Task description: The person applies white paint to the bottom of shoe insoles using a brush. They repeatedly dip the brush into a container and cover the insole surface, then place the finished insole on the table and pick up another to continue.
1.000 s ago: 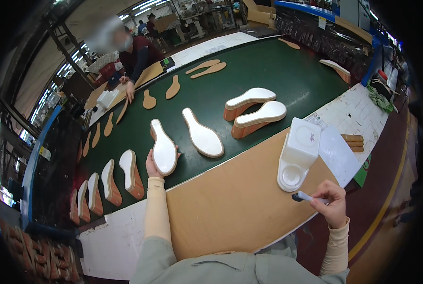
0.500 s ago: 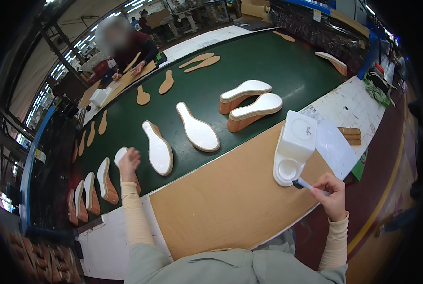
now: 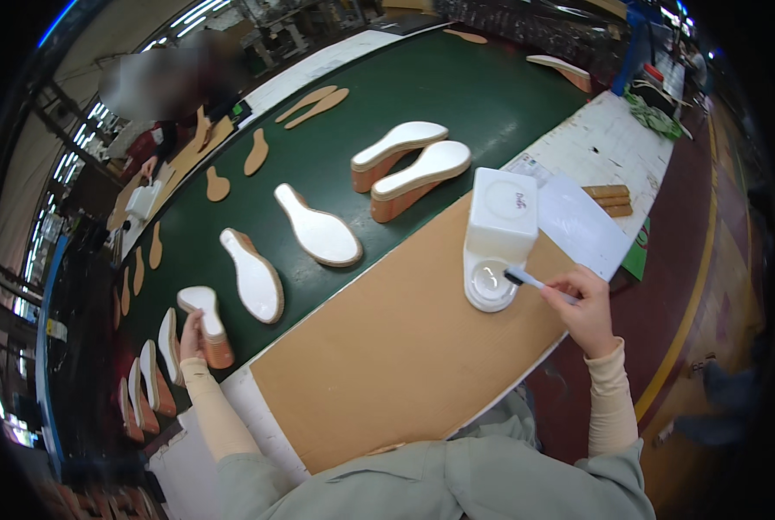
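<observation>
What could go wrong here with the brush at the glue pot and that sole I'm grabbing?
The right hand holds the brush at the white dispenser; drips might land on the brown board. The left hand grips a sole close beside others, so it could knock them.

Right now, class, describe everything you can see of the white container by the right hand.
The white container looks like plastic: a boxy, rounded block with a round open cup at its near end, apparently holding pale liquid. It stands on the brown board beside the green belt. The brush in the right hand reaches to the cup's rim.
</observation>
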`<state>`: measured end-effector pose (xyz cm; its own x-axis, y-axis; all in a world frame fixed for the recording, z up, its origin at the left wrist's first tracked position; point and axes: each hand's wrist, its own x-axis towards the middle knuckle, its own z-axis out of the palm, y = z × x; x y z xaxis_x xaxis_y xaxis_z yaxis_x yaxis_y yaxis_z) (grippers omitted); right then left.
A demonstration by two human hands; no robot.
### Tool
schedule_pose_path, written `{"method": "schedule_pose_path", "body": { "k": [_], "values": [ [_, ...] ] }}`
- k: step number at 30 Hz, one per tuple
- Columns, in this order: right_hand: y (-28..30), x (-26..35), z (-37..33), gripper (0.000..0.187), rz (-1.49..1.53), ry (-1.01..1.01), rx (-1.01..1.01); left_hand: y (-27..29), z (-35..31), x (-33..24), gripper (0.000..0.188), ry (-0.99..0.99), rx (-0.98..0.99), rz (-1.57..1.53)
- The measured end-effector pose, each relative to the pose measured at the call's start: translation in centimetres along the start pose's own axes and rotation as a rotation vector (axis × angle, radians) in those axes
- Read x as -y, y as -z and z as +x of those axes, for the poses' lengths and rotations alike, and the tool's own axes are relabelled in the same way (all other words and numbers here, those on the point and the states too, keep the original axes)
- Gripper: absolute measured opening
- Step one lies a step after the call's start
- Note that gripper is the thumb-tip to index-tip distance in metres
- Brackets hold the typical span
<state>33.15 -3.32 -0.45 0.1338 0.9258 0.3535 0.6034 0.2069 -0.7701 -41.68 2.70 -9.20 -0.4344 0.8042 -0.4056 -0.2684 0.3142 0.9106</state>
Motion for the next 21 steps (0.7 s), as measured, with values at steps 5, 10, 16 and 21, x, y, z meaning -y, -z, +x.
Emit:
{"method": "schedule_pose_path", "body": {
  "k": [5,10,16,21],
  "values": [
    [-0.9,-0.2,0.5,0.017,-0.217,0.1,0.051,-12.3,-9.1,-2.9,0.054,-0.275,0.23,-0.547],
    [-2.0,0.2,1.3,0.017,-0.34,0.179,0.058,-21.1,-16.4,-3.6,0.064,-0.307,0.553,-0.57],
    [-2.0,-0.4,2.0,0.017,-0.363,0.179,0.172,-28.1,-21.4,1.2,0.069,-0.11,0.731,-0.466],
    [-0.4,0.0,3.7,0.017,0.374,-0.326,0.802,-32.2,-24.1,5.3,0.074,0.048,0.747,-0.38]
  ]
}}
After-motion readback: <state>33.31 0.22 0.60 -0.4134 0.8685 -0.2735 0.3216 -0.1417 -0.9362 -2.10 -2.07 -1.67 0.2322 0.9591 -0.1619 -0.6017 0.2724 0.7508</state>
